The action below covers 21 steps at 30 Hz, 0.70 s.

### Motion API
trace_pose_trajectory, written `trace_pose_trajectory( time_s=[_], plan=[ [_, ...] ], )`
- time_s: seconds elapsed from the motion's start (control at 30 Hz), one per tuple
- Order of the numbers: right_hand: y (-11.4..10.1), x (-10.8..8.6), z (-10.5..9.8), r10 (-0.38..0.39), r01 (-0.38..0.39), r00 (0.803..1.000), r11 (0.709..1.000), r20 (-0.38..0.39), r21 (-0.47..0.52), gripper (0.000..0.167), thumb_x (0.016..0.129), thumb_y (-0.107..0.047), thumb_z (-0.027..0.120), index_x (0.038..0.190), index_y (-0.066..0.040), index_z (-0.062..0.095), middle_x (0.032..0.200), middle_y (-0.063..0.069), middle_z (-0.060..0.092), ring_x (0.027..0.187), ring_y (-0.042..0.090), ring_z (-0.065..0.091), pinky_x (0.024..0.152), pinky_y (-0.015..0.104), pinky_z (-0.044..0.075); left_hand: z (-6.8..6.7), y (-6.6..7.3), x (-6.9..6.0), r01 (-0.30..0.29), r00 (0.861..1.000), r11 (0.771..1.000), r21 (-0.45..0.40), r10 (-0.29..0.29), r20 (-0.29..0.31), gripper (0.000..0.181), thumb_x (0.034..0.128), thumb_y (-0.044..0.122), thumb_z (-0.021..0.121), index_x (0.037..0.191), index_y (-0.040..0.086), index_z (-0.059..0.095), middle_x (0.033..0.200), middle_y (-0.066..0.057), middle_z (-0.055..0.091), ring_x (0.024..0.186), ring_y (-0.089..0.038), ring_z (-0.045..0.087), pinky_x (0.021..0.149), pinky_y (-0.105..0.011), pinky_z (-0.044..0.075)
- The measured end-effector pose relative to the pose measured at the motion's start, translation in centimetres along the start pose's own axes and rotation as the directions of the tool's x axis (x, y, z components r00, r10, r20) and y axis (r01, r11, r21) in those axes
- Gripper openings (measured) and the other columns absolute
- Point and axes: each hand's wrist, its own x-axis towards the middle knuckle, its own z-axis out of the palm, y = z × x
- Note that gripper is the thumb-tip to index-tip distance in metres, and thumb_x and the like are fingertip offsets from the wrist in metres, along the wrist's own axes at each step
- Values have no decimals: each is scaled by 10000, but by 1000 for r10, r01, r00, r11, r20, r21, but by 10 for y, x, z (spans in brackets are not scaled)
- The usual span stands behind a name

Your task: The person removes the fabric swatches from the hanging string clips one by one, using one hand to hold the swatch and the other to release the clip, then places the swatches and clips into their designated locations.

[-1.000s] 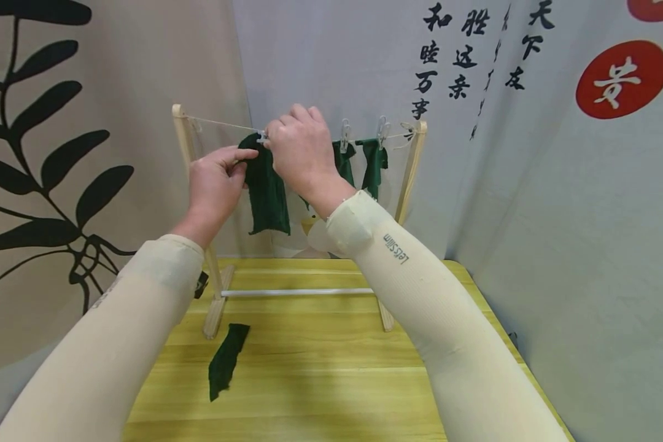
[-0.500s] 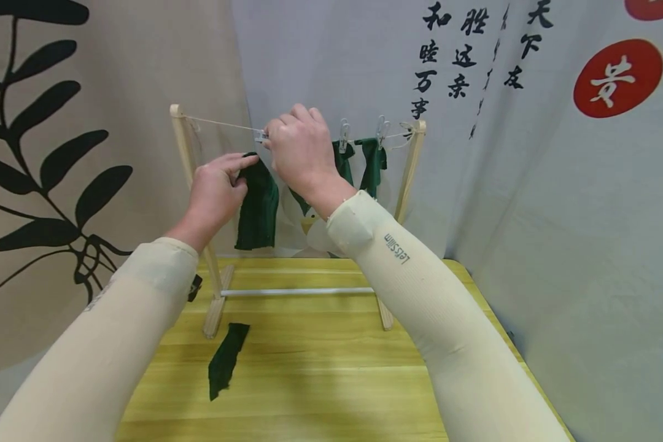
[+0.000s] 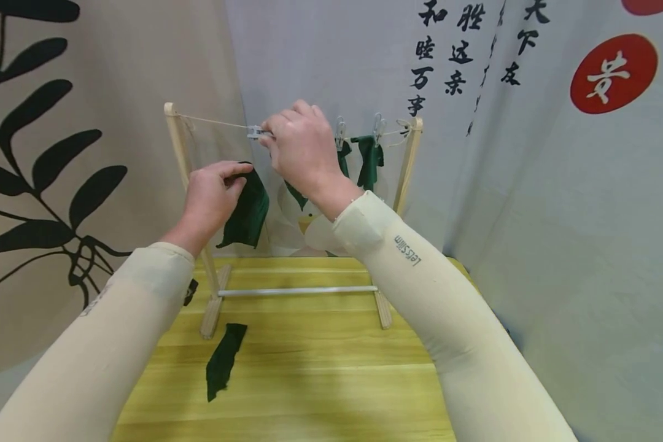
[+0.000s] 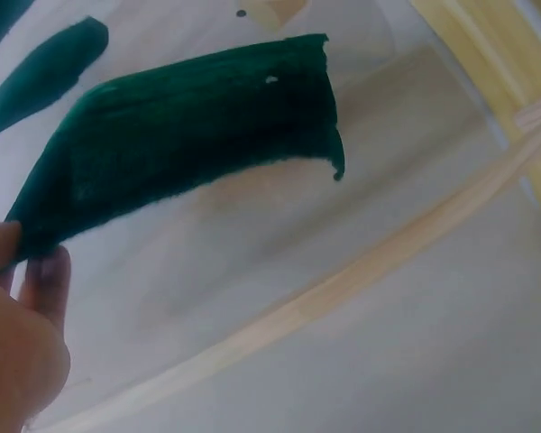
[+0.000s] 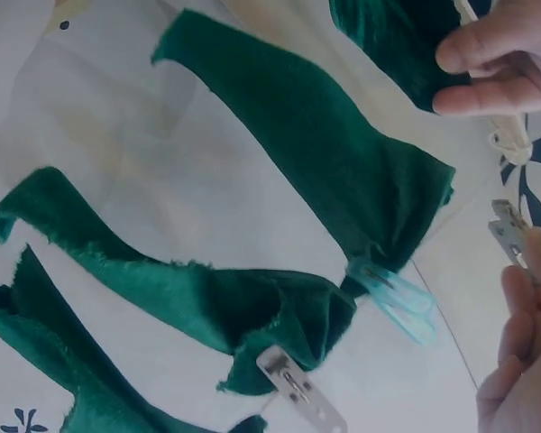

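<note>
Head view: L hand (image 3: 210, 193) pinches green cloth (image 3: 248, 212) hanging below it; R hand (image 3: 307, 147) (higher, to L's right) pinches peg (image 3: 253, 132), w/ pegged cloths (image 3: 369, 162) to its right.

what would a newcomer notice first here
Probably the dark green cloth pinched in the left hand, hanging below the string. Above it, the right hand holds a clothespin at string height. Then the red oval on the backdrop, upper right in the head view.
</note>
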Motion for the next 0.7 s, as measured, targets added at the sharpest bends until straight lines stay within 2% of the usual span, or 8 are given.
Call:
trace_pose_trajectory(
  time_s=[0.1, 0.2, 0.27, 0.37, 0.57, 0.63, 0.7],
  plan=[
    [8, -3, -7, 4, -1, 1000, 995, -24, 98, 306, 1082, -336, 655, 1292, -140, 760, 1294, 2, 780, 1192, 237, 618, 1026, 306, 518, 1, -4, 0, 19, 1000, 1000, -9, -19, -3, 321, 1049, -8, 630, 1330, 75, 760, 1403, -185, 715, 1257, -395, 696, 1071, -561, 570],
    [20, -7, -15, 13, -5, 999, 980, -41, 201, 335, 1070, -322, 680, 1314, -101, 741, 1364, 52, 736, 1255, 258, 590, 1088, 291, 510, 1, -9, 0, 40, 999, 999, -10, -39, 34, 353, 1047, -18, 627, 1367, 81, 738, 1457, -194, 677, 1232, -402, 683, 1066, -577, 568],
    [29, -12, -21, 5, 13, 997, 967, -72, 255, 334, 1059, -286, 699, 1310, -70, 737, 1370, 81, 727, 1283, 274, 587, 1113, 298, 504, -1, -13, -3, 48, 997, 999, -12, -47, 55, 370, 1044, -19, 634, 1389, 81, 722, 1482, -205, 655, 1212, -410, 672, 1060, -587, 567],
    [44, -21, -28, -21, 66, 989, 949, -147, 309, 305, 1034, -209, 730, 1276, -23, 748, 1311, 119, 753, 1233, 299, 622, 1084, 331, 523, -3, -17, -8, 52, 996, 999, -10, -51, 77, 377, 1040, -17, 645, 1399, 75, 713, 1486, -212, 647, 1167, -409, 662, 1048, -591, 571],
    [77, -45, -38, -82, 175, 952, 937, -295, 303, 277, 1004, -143, 759, 1223, 26, 751, 1177, 173, 794, 1053, 333, 684, 945, 415, 543, -6, -22, -20, 50, 990, 999, 14, -51, 131, 382, 1040, 1, 657, 1415, 66, 699, 1482, -233, 639, 1090, -406, 662, 1002, -587, 587],
    [90, -54, -41, -95, 192, 943, 939, -320, 287, 224, 997, -132, 770, 1156, 25, 762, 1119, 172, 804, 981, 338, 681, 903, 423, 522, -6, -23, -24, 44, 986, 999, 27, -48, 159, 393, 1038, 11, 666, 1426, 73, 692, 1497, -230, 630, 1130, -423, 683, 1008, -595, 587],
    [102, -65, -45, -92, 184, 945, 943, -315, 276, 168, 1001, -128, 766, 1076, 22, 763, 1079, 166, 808, 971, 346, 677, 888, 425, 513, -6, -25, -27, 33, 982, 999, 43, -40, 186, 409, 1036, 21, 676, 1441, 82, 681, 1513, -223, 622, 1153, -434, 693, 1001, -599, 590]
  ],
)
